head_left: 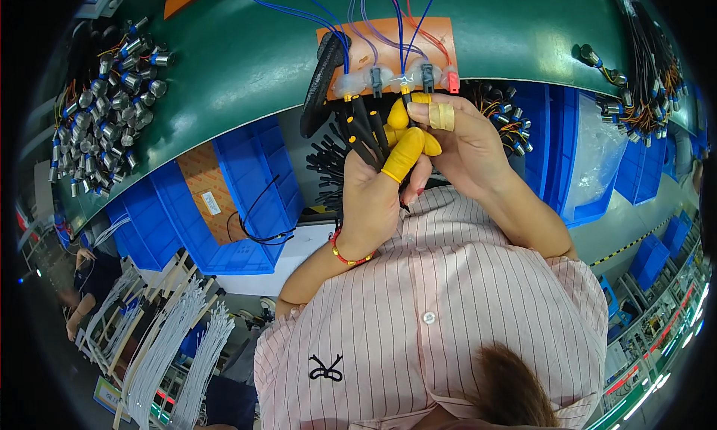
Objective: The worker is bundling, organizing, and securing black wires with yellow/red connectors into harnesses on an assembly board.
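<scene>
My left hand [371, 206], with a yellow finger cot on its thumb, is closed around several black cables [364, 135] that have orange-yellow core ends. Close against it, my right hand [476, 150] wears yellow finger cots and a tan tape band on its thumb. Its fingers pinch a black cable end [406, 98] just below a whitish connector mount on the orange board [441, 38]. Black connectors [426, 78] and a red connector [452, 82] sit along the board's near edge, and blue, purple and red wires [401, 27] run up from it. My fingers partly hide the cables.
A black curved tool-like piece [321, 86] lies left of the board on the green table [246, 72]. Silver cylindrical parts with wires [112, 101] are heaped at left; more [635, 101] lie at right. Blue bins [246, 184] stand below the table edge. White cable bundles [164, 348] hang at lower left.
</scene>
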{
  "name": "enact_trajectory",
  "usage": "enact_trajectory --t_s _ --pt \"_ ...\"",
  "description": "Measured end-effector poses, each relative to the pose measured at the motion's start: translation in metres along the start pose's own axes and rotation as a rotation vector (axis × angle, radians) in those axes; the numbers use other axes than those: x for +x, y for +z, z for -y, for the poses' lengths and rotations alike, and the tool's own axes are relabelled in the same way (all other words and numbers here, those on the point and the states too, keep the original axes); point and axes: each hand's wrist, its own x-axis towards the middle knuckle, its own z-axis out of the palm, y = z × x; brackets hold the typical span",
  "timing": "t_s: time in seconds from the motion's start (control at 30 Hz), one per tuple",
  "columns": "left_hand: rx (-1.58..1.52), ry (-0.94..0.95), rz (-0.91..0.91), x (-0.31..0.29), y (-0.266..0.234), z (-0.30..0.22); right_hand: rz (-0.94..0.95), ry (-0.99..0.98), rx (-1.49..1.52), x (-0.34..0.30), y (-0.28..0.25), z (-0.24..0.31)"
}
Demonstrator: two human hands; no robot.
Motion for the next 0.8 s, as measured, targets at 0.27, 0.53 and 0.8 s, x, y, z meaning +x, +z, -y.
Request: enact_trajectory --t_s 0.27,0.53,0.8 --pt "-0.005 -0.004 0.011 0.006 -0.002 -0.002 0.019 -0.039 0.007 0.005 -0.004 -0.004" --pt "0.025 -0.050 -0.019 0.002 0.001 -0.006 0.016 -0.034 -0.238 -0.005 0.009 0.002" --pt "0.084 -0.030 0.035 -0.003 -0.008 -0.004 -0.053 -0.158 -0.239 0.004 0.008 -0.012"
